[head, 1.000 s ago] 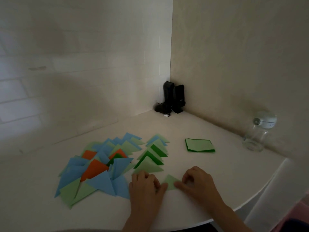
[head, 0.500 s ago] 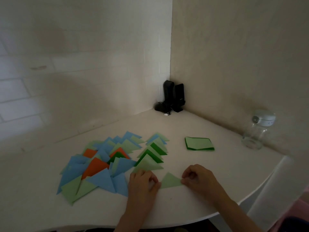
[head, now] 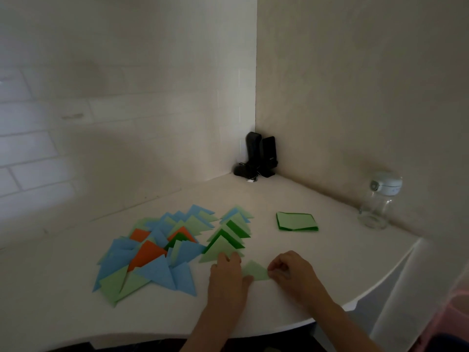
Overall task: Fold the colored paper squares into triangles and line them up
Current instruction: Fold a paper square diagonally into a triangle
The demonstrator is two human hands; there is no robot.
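A light green folded triangle lies on the white table between my hands. My left hand lies on its left corner, fingers reaching up onto the nearest triangle of the green row. My right hand pinches the triangle's right corner with curled fingers. A row of overlapping green triangles runs away from me just beyond. Left of it spreads a pile of blue, orange and green triangles. A stack of green paper squares sits further back on the right.
Two black speakers stand in the wall corner. A clear glass jar with a white lid stands at the right wall. The table's curved front edge runs close under my wrists.
The green triangle has come fully into view, flat between my hands. My left hand slid up toward the green row; my right hand shifted to the triangle's right corner.
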